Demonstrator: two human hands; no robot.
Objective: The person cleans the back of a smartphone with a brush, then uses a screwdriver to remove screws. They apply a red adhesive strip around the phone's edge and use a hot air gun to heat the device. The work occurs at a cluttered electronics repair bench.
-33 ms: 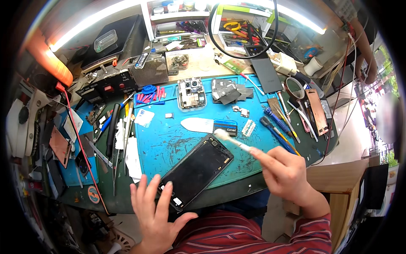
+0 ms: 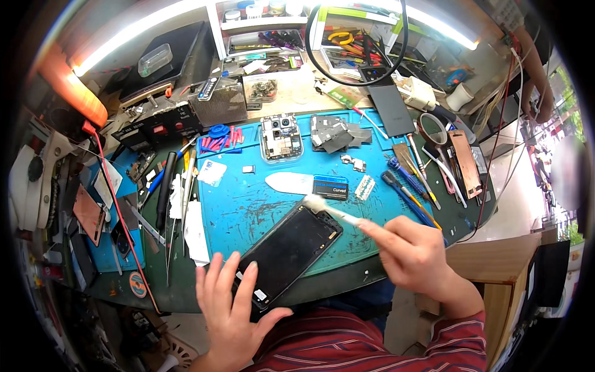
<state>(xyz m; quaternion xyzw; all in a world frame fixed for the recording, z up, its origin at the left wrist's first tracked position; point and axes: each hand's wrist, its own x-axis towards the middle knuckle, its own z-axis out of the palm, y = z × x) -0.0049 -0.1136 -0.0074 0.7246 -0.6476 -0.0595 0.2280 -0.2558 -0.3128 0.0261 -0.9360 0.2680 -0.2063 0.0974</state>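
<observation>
An opened black phone frame [image 2: 288, 251] lies slanted near the front of the blue work mat, its inner side facing up. My left hand [image 2: 230, 304] is spread at the frame's lower left end, fingertips over its edge. In my right hand [image 2: 412, 251] is a white-handled brush [image 2: 338, 214], pinched between thumb and fingers. The brush's pale tuft is at the frame's far end. Just beyond it lies a curved pry blade [image 2: 291, 182] with a blue and black end.
On the mat stand a clear tray [image 2: 282, 137] with a phone circuit board and a pile of dark grey pieces [image 2: 338, 132]. To the right are several brushes [image 2: 406, 195] and tweezers. A long black tool [image 2: 165, 192] lies on the left. Shelves with hand tools line the back.
My right hand has moved slightly left, bringing the brush tuft to the far end of the phone frame. My left hand has shifted very slightly right.
</observation>
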